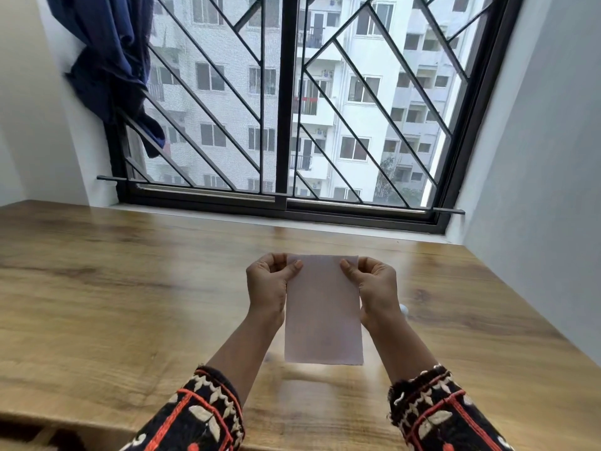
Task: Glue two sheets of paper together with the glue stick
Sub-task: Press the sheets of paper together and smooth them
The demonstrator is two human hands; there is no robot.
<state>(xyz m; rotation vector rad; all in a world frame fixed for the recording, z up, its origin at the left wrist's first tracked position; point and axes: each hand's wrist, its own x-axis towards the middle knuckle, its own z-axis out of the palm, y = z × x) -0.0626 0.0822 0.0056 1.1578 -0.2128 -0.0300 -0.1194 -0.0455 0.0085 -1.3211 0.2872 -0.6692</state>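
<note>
Paper: a pale paper (323, 307) is held up in the air above the wooden counter (130, 288), between both hands, with its far end near the window (286, 109)
Sheets: I cannot tell if this is one sheet or two sheets lying flat on each other
Left hand: the left hand (265, 288) pinches the top left edge, with the thumb on the front and the other fingers (276, 260) curled behind
Right hand: the right hand (379, 288) pinches the top right edge the same way, fingers closed on the paper
Glue stick: not clearly in sight; a small white thing (403, 309) peeks out just behind the right wrist, too hidden to name
Bottom of the paper: it hangs free, and nothing holds it
What could go wrong: if there are two sheets, they could slide apart and end up crooked, because only the top edge is pinched
Another worry: the loose bottom could bend or flap and make a crease
One more: wet glue could stick to the fingers and pull the paper out of line
</note>
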